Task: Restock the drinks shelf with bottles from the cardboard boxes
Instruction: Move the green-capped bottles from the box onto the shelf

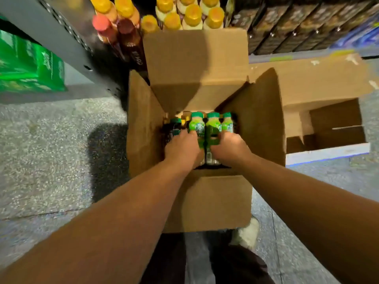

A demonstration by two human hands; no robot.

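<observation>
An open cardboard box (207,203) stands on the floor in front of me, flaps spread. Inside it stand green-capped, green-labelled bottles (213,126), with a darker bottle (174,128) to their left. My left hand (181,149) grips the left green bottle. My right hand (230,147) grips the green bottles on the right side. Both hands reach down into the box. The drinks shelf (184,15) behind the box holds yellow-capped and red-capped bottles.
A second open cardboard box (328,83) lies to the right. Green packs (30,64) sit on a low shelf at the left, beside a grey shelf upright (61,37). Dark cartons (297,27) line the shelf at the upper right. My shoe (247,232) is next to the box.
</observation>
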